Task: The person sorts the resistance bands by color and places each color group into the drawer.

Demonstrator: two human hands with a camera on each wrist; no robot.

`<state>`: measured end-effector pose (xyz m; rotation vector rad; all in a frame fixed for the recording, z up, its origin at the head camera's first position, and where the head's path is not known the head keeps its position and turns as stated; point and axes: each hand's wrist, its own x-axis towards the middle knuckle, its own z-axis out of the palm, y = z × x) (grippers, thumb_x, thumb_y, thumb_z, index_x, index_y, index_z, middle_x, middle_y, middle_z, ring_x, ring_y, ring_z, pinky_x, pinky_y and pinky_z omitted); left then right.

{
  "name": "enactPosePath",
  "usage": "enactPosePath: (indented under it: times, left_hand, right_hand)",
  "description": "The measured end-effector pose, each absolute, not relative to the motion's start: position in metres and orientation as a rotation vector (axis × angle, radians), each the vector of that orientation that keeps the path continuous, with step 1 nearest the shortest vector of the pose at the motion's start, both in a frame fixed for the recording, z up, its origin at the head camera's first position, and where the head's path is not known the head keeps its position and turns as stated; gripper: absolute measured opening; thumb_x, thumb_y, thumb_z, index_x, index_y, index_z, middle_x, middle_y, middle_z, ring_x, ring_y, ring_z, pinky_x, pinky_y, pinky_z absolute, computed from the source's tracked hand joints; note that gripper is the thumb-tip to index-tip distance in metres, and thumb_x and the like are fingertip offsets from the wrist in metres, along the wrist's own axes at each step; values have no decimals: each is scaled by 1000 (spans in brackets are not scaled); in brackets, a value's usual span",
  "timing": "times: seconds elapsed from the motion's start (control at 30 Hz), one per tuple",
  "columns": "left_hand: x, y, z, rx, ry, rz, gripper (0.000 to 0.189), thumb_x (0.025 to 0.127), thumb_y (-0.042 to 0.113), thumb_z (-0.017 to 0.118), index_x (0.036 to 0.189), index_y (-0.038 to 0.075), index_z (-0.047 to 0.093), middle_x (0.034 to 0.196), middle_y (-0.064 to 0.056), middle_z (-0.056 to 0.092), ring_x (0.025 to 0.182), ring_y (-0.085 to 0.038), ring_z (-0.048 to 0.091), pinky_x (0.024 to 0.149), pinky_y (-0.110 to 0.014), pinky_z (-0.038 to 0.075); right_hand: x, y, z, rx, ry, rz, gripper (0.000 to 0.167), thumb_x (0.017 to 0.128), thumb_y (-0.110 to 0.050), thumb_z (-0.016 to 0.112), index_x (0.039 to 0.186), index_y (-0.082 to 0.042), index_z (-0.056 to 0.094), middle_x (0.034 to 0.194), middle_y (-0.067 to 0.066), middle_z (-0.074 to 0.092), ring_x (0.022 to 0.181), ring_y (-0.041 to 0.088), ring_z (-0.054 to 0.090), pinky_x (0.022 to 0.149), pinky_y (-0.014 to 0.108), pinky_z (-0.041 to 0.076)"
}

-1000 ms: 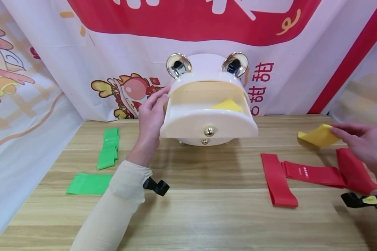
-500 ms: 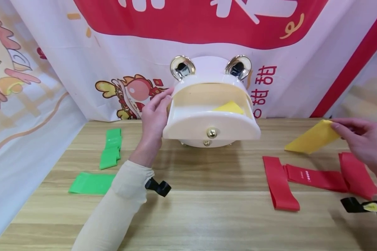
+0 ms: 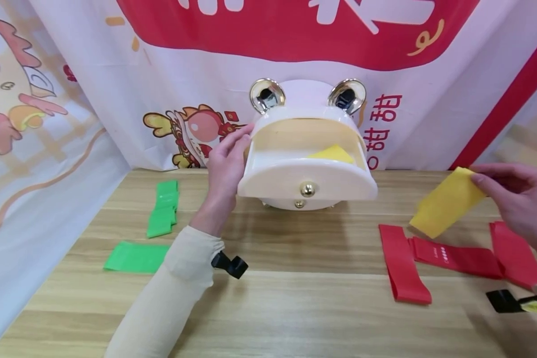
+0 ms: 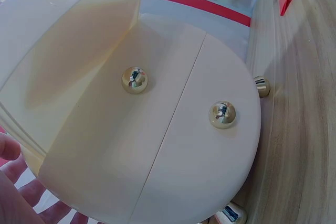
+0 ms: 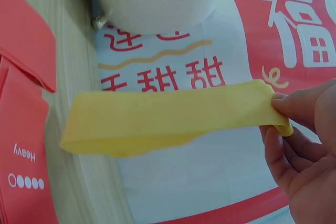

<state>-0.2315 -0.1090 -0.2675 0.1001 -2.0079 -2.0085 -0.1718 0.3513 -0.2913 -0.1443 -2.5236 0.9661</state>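
Note:
In the head view my left hand (image 3: 227,169) rests along the left side of a white cabinet (image 3: 311,110) with gold-rimmed frog eyes. Its upper drawer (image 3: 277,180) is pulled out, and part of a yellow piece (image 3: 333,153) shows inside. The left wrist view shows my fingers (image 4: 32,191) lying against the cabinet's curved side. On the right, my right hand (image 3: 516,196) pinches one end of a yellow resistance loop band (image 3: 449,203) between thumb and fingers. The band hangs slantwise; in the right wrist view its loop (image 5: 173,111) stretches out flat from the fingertips.
Red bands, one upright strip (image 3: 402,263), one printed (image 3: 458,256) and one at the far right (image 3: 514,253), lie on the wooden table (image 3: 295,313). Green bands (image 3: 163,208) (image 3: 136,257) lie at left. A printed cloth (image 3: 232,59) hangs behind the cabinet.
The yellow band in my right hand has been lifted from near the table and now hangs more steeply. My left hand stays at the cabinet's side. The head view has shifted slightly.

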Motion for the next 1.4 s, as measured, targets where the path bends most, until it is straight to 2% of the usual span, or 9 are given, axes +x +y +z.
enactPosePath:
  times: [0.2,0.43,0.77,1.0,1.23,1.4]
  left_hand:
    - [-232,-103,-268,100,-2010,-2017,27,106,34,64,130,35,77,139,15,71,126,-8,62,106,-32,52]
    - [-232,-101,-268,90,-2013,-2012,27,106,34,64,130,35,77,139,16,71,124,-7,63,104,-31,53]
    - [-232,-102,-268,100,-2007,-2015,26,106,34,64,129,35,77,138,15,72,124,-7,63,103,-29,52]
    - [-231,-106,-269,104,-1997,-2016,27,106,34,64,130,33,77,139,15,71,126,-6,62,106,-30,52]
    - [-231,-108,-269,109,-1991,-2021,27,106,34,64,130,32,77,140,15,71,127,-6,60,107,-30,51]
    - [-232,-111,-266,116,-1993,-2010,27,106,34,64,130,33,77,140,14,71,127,-6,61,108,-31,52]
  right_hand:
    - [-165,351,-291,-88,-2402,1064,35,109,-19,58,142,-16,65,104,-36,51,89,-9,51,83,-8,39]
    - [-160,340,-285,-130,-2354,1097,41,109,-22,58,147,-7,62,106,-36,52,91,-8,52,85,-8,39]
    - [-150,313,-260,-235,-2282,1247,40,107,-29,62,145,-17,66,107,-33,60,92,-3,57,82,-5,44]
    - [-151,284,-225,-223,-2204,1314,39,104,-34,65,141,-21,69,115,-24,63,97,0,59,85,-3,45]
    - [-161,257,-189,-133,-2048,1381,46,94,-46,75,130,-18,76,123,-14,71,103,-1,66,96,5,50]
    - [-167,241,-170,-12,-1960,1414,43,93,-42,78,126,-14,78,127,-7,73,107,4,69,103,12,52]
